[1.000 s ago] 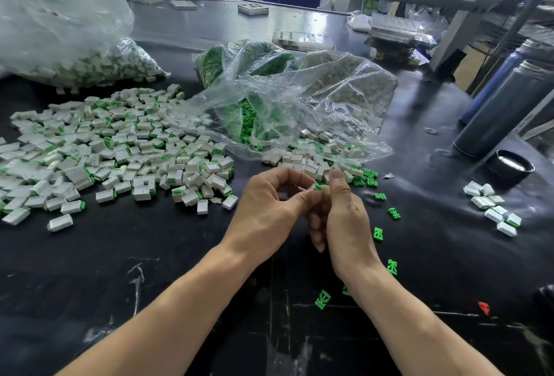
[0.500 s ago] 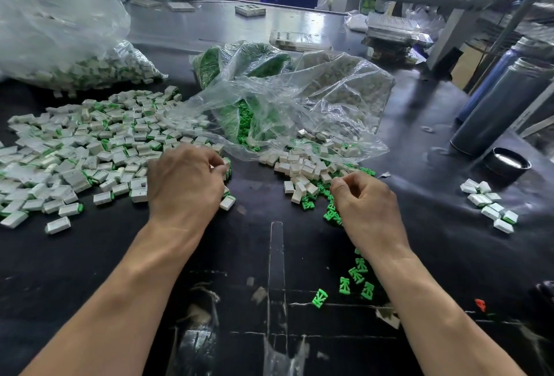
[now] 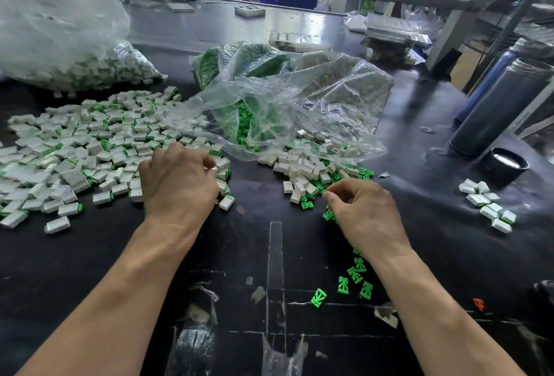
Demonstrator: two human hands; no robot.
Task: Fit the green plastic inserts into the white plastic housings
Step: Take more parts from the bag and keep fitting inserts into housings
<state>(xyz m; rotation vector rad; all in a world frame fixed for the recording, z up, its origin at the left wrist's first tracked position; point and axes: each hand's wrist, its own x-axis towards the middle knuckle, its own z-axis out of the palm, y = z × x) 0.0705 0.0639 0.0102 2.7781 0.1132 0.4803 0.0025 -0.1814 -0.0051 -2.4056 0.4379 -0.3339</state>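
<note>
My left hand [image 3: 180, 184] lies palm down on the right edge of a wide spread of white housings with green ends [image 3: 90, 151]. Its fingers curl into the pieces, and the back of the hand hides whether they hold one. My right hand [image 3: 362, 211] hovers over loose green inserts [image 3: 328, 215] beside a small heap of white housings [image 3: 302, 169]. The fingers are curled, thumb and forefinger tips together, and nothing shows between them. More green inserts [image 3: 355, 275] lie by my right wrist.
A crumpled clear bag [image 3: 299, 106] spilling green inserts and white housings sits behind both hands. A second bag of parts [image 3: 75, 55] is far left. Two metal flasks [image 3: 503, 103], a black lid [image 3: 505, 163] and a small group of housings [image 3: 487, 205] stand on the right.
A second ago both hands were together at the centre working on one piece. They then parted, left to the finished pile and right to the green inserts. Both have barely moved since.
</note>
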